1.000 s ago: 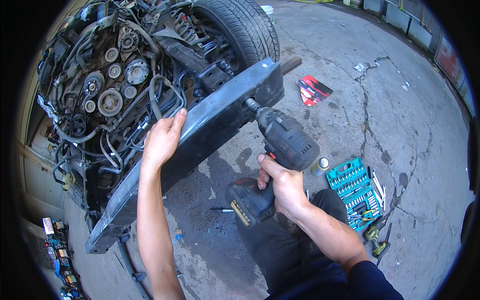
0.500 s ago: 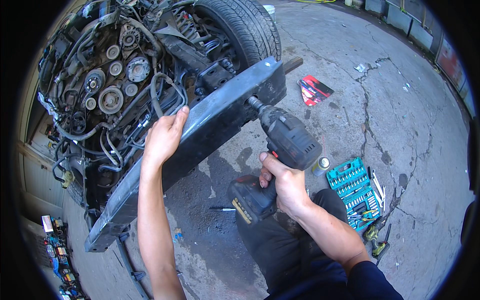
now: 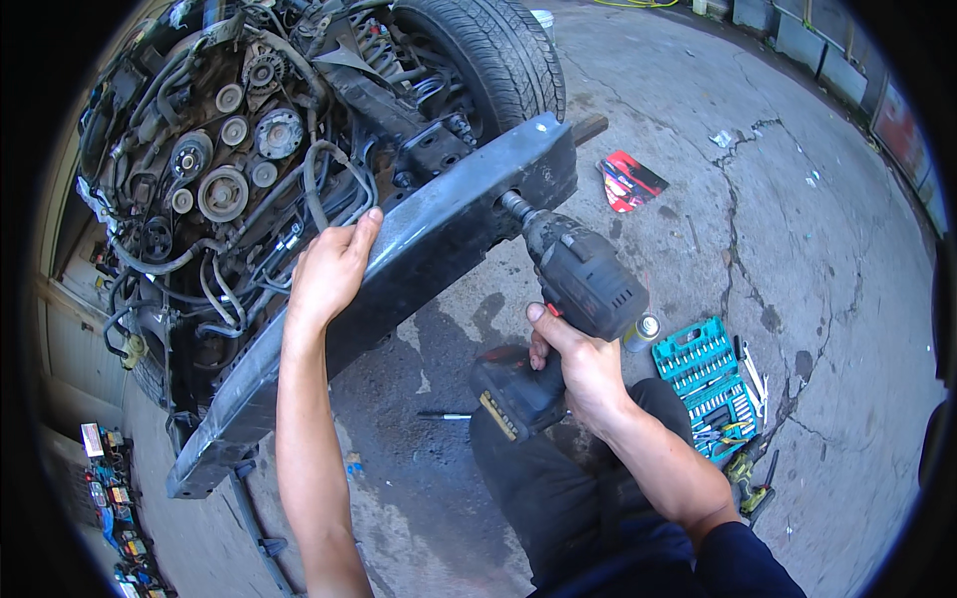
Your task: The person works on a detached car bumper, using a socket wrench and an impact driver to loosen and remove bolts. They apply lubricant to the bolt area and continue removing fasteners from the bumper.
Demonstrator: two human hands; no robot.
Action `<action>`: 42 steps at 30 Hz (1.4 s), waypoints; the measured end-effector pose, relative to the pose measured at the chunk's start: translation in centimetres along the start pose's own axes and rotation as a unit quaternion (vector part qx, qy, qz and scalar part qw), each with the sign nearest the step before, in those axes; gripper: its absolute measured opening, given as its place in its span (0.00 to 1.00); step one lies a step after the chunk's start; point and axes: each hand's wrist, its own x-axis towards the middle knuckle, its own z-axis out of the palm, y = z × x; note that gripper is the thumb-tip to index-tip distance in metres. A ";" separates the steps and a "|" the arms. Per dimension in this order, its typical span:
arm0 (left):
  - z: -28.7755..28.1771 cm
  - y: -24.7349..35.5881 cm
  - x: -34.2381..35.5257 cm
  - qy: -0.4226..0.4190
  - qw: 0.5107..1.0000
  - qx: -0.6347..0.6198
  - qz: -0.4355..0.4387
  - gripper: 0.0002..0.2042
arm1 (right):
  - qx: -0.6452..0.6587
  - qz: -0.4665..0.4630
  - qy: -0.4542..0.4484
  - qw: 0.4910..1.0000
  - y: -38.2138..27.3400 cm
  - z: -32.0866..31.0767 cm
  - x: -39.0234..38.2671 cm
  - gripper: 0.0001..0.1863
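Observation:
A long dark metal beam (image 3: 454, 209) spans diagonally across the front of an exposed engine (image 3: 199, 169). My left hand (image 3: 329, 269) grips the beam's upper edge, thumb on top, with the other fingers mostly hidden. My right hand (image 3: 588, 379) is wrapped round the handle of a black cordless impact wrench (image 3: 588, 279), thumb near its red switch. The wrench's socket (image 3: 516, 206) sits in a hole near the right end of the beam. Its battery hangs below my hand, over my dark-clothed knee.
A tire (image 3: 508, 70) stands behind the beam. On the cracked concrete (image 3: 827, 279) lie a red-and-black packet (image 3: 630, 181), a spray can (image 3: 643, 333), an open teal socket case (image 3: 703, 389), wrenches and a green power tool (image 3: 748, 478). More assorted items (image 3: 115, 498) line the lower left.
The wrench and my right hand have shifted slightly right in the picture, along with the beam, engine and my left hand. Both grips look the same.

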 end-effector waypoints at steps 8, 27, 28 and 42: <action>0.0 0.1 0.0 -0.002 1.000 0.005 -0.003 0.35 | 0.014 -0.019 -0.005 1.000 0.4 -0.3 0.4 0.05; 0.1 0.3 0.0 0.008 1.000 0.012 0.004 0.35 | -0.143 -0.082 -0.012 0.986 1.1 -2.3 1.6 0.12; 0.2 0.3 0.0 0.009 1.000 0.012 0.004 0.35 | -0.135 -0.078 -0.014 0.988 1.0 -2.3 1.6 0.12; 0.3 0.1 0.0 0.015 1.000 -0.004 0.023 0.36 | -0.138 -0.069 -0.023 0.988 0.8 -2.7 1.9 0.13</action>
